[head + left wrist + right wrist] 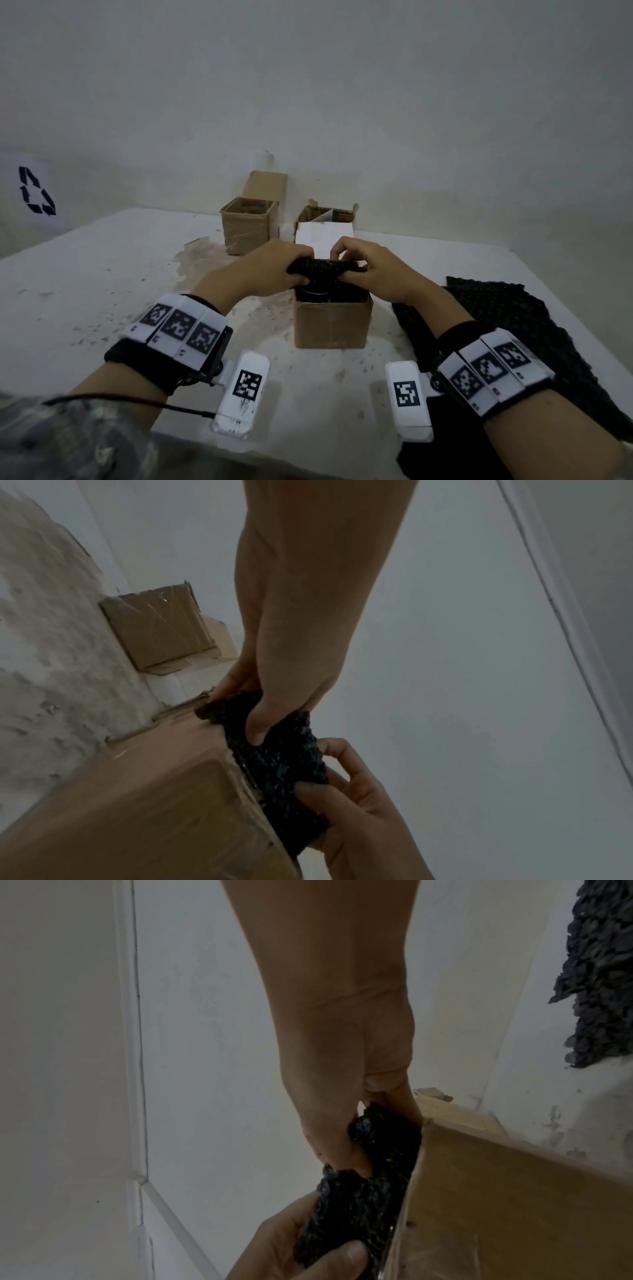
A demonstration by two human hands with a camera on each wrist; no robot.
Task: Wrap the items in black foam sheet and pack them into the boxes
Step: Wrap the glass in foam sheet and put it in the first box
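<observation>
Left hand [270,270] and right hand [373,270] grip the foam-wrapped item [322,269] over the box [332,322] at 12 o'clock. Risk: uneven pressure unwraps foam or tips box.

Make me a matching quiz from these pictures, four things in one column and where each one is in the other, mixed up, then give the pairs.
Things:
1. foam-wrapped bundle
2. spare black foam sheets
3. near cardboard box
4. far left box

Places:
A. flat on the table, under the right forearm
B. at the back by the wall, one flap standing up
C. gripped by the left hand and right hand at a box's mouth
D. directly below both hands, open

Pairs: 1-C, 2-A, 3-D, 4-B
</observation>
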